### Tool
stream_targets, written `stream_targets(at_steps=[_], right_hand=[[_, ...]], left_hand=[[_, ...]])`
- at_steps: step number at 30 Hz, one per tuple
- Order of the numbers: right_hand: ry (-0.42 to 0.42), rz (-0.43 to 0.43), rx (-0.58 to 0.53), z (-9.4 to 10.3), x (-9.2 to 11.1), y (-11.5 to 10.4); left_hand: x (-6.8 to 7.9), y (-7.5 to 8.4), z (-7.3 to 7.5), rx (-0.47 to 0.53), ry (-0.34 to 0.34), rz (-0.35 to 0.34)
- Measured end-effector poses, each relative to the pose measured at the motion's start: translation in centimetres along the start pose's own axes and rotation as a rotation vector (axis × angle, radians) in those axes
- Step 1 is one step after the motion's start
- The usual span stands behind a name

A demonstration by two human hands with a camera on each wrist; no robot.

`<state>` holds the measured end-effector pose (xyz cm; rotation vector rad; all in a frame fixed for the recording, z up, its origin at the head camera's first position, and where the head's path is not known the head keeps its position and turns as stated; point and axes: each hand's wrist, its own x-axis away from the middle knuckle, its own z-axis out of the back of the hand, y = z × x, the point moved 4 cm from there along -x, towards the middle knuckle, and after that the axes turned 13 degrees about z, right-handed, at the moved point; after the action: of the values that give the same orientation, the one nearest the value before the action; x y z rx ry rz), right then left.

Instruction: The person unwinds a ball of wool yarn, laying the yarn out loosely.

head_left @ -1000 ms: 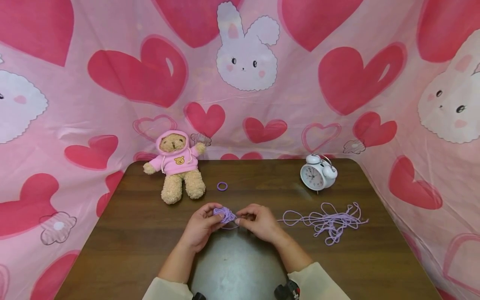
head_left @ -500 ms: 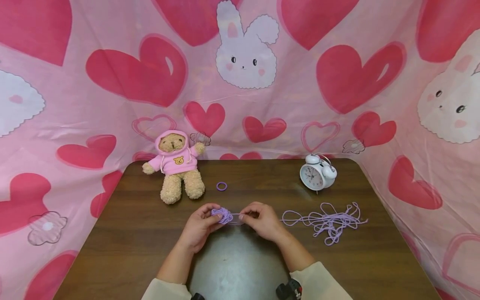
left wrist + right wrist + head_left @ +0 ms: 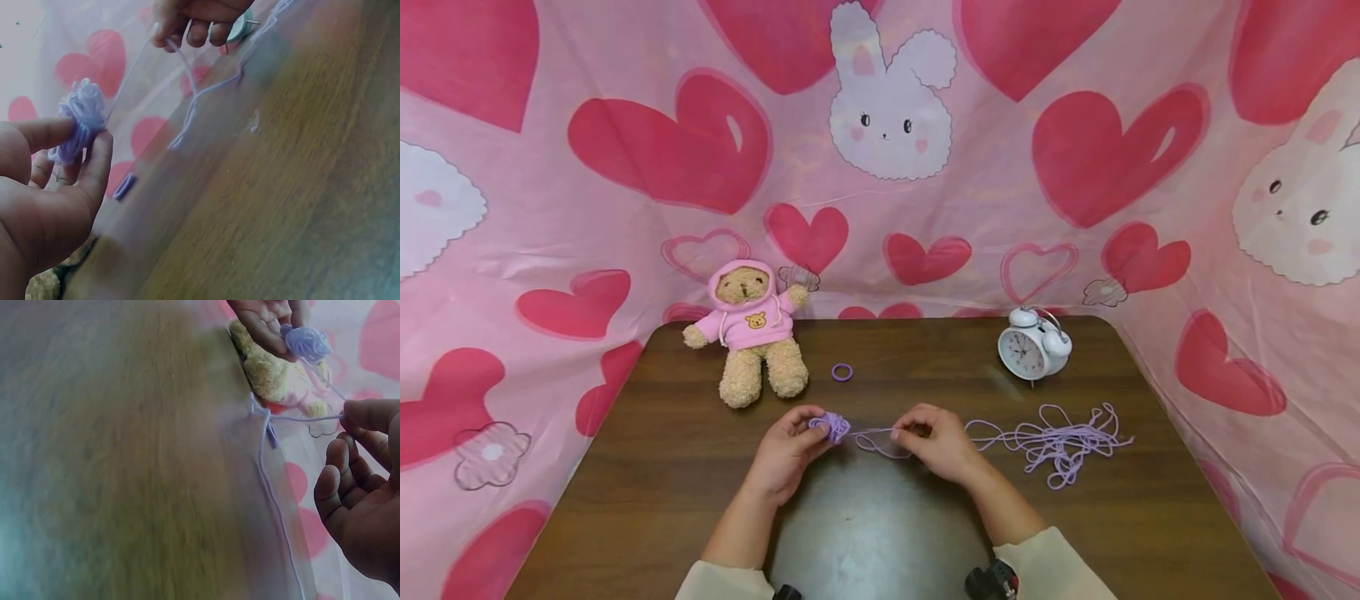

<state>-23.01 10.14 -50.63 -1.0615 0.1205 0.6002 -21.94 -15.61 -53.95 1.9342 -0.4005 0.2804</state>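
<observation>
A small bundle of lilac yarn [image 3: 832,427] is held between the thumb and fingers of my left hand [image 3: 784,450]. In the left wrist view the yarn bundle [image 3: 81,119] shows many wound loops. My right hand [image 3: 938,442] pinches a strand of the same yarn between thumb and forefinger, to the right of the bundle. That strand runs taut between the two hands, and a slack loop [image 3: 880,450] hangs below it. From there the yarn leads past my right hand to a loose tangled pile [image 3: 1067,446] on the table.
A teddy bear [image 3: 752,333] in a pink hoodie sits at the back left of the brown wooden table [image 3: 647,475]. Near it lies a purple ring [image 3: 842,372]. A white twin-bell alarm clock [image 3: 1033,346] stands at the back right. Behind hangs a pink heart-patterned cloth [image 3: 895,217].
My hands have moved apart: the left with the bundle slightly leftward, the right to the right, drawing out a longer strand. The tangled pile looks unchanged.
</observation>
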Motion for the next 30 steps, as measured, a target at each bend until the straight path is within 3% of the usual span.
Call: stream_targets(at_steps=[11,30], right_hand=[[0.010,0.018,0.040,1.9,1.1,0.4],[0.084,-0.015,0.090,6.1,2.2,1.1]], left_hand=[[0.4,0.7,1.5,0.020,0.050,-0.026],[1.4,1.6,5.5,-0.022,0.109,-0.036]])
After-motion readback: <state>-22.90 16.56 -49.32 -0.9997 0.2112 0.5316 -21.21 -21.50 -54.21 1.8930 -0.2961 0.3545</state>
